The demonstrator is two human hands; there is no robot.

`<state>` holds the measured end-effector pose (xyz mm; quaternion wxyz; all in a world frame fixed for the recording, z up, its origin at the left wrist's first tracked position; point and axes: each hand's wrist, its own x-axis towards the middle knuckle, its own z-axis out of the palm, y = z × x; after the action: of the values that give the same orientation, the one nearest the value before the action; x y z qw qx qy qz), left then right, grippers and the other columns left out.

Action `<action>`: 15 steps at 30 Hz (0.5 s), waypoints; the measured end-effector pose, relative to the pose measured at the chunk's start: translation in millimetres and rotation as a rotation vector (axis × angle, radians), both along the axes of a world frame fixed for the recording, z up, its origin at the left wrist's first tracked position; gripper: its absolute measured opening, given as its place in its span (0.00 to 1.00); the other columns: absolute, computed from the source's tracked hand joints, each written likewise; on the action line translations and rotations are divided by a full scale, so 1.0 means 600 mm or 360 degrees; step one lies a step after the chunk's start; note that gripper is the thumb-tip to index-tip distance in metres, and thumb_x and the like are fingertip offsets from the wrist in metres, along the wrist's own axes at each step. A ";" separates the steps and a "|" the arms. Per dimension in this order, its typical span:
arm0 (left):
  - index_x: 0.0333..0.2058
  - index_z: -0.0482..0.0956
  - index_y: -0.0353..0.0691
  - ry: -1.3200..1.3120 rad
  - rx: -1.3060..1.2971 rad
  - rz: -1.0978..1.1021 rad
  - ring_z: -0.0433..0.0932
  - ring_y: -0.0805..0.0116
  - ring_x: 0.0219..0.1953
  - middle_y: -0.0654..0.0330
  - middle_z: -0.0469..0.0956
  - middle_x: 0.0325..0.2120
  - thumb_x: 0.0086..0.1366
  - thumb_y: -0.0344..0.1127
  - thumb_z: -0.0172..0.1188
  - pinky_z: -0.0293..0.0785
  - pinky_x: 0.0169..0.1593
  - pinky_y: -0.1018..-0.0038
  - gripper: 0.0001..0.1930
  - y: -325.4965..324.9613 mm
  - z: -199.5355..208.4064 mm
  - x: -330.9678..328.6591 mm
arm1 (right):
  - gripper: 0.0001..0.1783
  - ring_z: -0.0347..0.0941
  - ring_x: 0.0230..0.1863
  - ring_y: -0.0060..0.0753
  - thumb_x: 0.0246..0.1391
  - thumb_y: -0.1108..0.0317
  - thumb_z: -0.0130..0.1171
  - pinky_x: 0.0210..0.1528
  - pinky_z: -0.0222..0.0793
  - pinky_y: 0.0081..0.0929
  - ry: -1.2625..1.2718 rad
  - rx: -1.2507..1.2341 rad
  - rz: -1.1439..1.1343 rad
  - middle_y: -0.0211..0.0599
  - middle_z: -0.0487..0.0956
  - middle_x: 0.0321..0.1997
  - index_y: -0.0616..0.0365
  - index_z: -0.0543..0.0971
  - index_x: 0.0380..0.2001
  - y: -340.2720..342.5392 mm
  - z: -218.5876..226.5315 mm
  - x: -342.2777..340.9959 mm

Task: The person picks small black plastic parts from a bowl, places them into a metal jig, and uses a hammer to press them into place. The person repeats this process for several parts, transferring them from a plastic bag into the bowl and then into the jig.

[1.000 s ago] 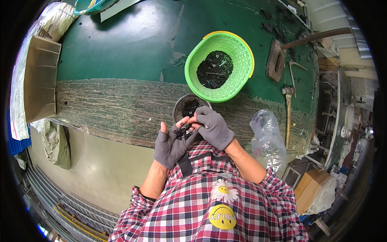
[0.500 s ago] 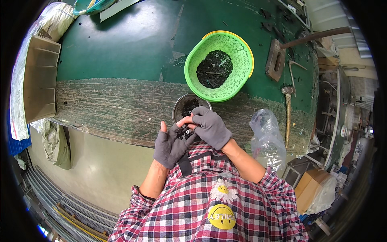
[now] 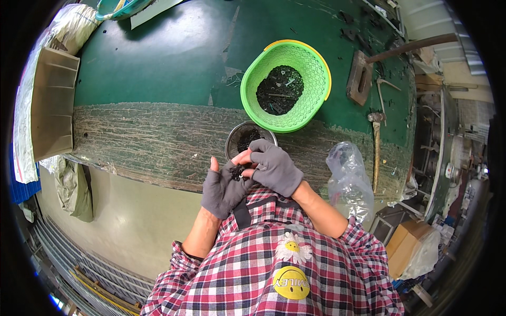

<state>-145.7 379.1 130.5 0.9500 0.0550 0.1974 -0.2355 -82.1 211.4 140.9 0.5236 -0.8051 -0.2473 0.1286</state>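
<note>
- At the near edge of the green-topped bench (image 3: 158,68), I have the grey-gloved, bare-fingertipped left hand (image 3: 224,190) palm up, thumb spread, unclenched, with small black parts (image 3: 236,173) heaped in its palm.
- I see the matching right hand (image 3: 276,167) bend its fingers over that heap; I cannot tell whether they pinch a piece.
- Just beyond the hands sits a round metal bowl (image 3: 230,139) of black pieces (image 3: 246,140).
- Farther right, I see a bright-green, yellow-handled plastic basket (image 3: 317,95).

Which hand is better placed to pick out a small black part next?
Probably the right hand: it bends palm-down beside the black parts, while the left hand is occupied, supporting them palm up.
</note>
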 end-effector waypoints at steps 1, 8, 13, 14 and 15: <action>0.67 0.51 0.25 0.0005 0.0012 0.0008 0.62 0.55 0.67 0.44 0.58 0.66 0.69 0.66 0.44 0.58 0.71 0.60 0.47 -0.001 0.000 0.000 | 0.14 0.76 0.38 0.39 0.43 0.74 0.69 0.41 0.72 0.31 0.0022 -0.0036 -0.0046 0.36 0.77 0.36 0.53 0.85 0.37 -0.004 -0.004 -0.001; 0.67 0.52 0.26 0.0062 0.0001 0.0012 0.63 0.54 0.66 0.46 0.61 0.64 0.70 0.66 0.42 0.59 0.71 0.61 0.46 -0.002 0.000 -0.002 | 0.13 0.76 0.40 0.37 0.41 0.73 0.70 0.42 0.72 0.31 0.0049 -0.0008 -0.0130 0.36 0.77 0.37 0.57 0.84 0.34 -0.014 -0.004 -0.002; 0.67 0.53 0.27 -0.0111 -0.0161 -0.0009 0.67 0.55 0.63 0.45 0.64 0.62 0.69 0.66 0.43 0.62 0.69 0.61 0.46 0.006 -0.017 -0.006 | 0.13 0.76 0.42 0.39 0.40 0.69 0.72 0.42 0.74 0.33 -0.0015 -0.0108 0.0071 0.36 0.78 0.38 0.53 0.84 0.33 0.000 0.027 0.002; 0.67 0.52 0.27 -0.0084 -0.0149 0.0007 0.67 0.55 0.63 0.44 0.63 0.62 0.69 0.66 0.44 0.62 0.69 0.60 0.46 0.006 -0.020 -0.008 | 0.12 0.77 0.41 0.39 0.40 0.69 0.71 0.42 0.73 0.33 -0.0026 -0.0235 0.0021 0.36 0.78 0.38 0.55 0.83 0.32 -0.006 0.023 0.000; 0.67 0.51 0.26 -0.0058 -0.0135 0.0024 0.67 0.54 0.63 0.44 0.63 0.63 0.69 0.65 0.45 0.62 0.69 0.60 0.46 0.005 -0.022 -0.010 | 0.12 0.77 0.40 0.39 0.41 0.70 0.71 0.41 0.73 0.33 -0.0008 -0.0220 -0.0019 0.37 0.77 0.37 0.56 0.83 0.32 -0.012 0.016 -0.001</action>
<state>-151.5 382.4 117.4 0.9567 0.0175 0.1704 -0.2355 -82.7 204.0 150.7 0.4668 -0.8411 -0.2344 0.1403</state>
